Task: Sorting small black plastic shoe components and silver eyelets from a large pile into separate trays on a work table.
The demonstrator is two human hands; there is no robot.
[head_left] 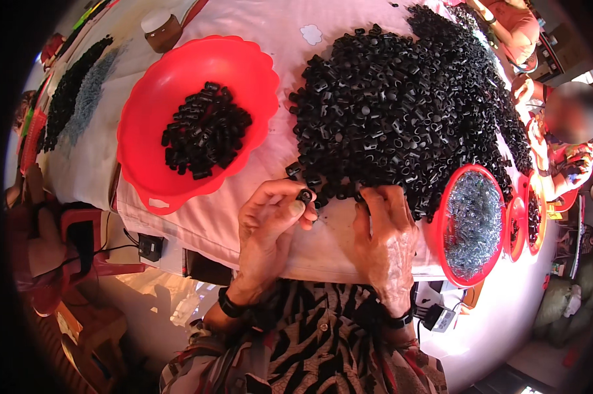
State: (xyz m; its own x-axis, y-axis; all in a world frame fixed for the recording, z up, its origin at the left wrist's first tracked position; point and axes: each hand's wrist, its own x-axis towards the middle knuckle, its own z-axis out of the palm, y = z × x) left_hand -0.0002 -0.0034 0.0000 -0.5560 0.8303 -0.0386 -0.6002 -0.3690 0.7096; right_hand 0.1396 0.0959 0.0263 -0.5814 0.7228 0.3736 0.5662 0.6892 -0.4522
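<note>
Between the thumb and fingertips of my left hand (pixel 267 226) sits one black piece (pixel 304 195), a short hollow thing, pinched and held up over the pink cloth (pixel 201 220) near the front edge of the heap (pixel 401 111). My right hand (pixel 387 233) is back-up beside it, its fingers bent downward at that same edge, the tips touching the loose pieces there; whether they have closed on one I cannot tell, since my knuckles hide it. I have a dark band on each wrist, and my patterned shirt (pixel 322 341) fills the space below. Just ahead of both hands the heap spreads wide, all small black pieces tumbled together, reaching away to the far right. To the left of it a red bowl (pixel 142 125) with a scalloped rim holds a smaller black pile (pixel 208 131), clustered around its middle. Near my right hand, on the other side, stands a red basin (pixel 444 262) full of clear bits (pixel 471 223), with two more red dishes close beyond it. Past the bowl I see a brown jar (pixel 162 33) with a white lid, and further left a dark strip (pixel 73 92) of something small lies alongside a pale blue one (pixel 91 92). Over at the right, a co-worker (pixel 562 164) sits by the table.
</note>
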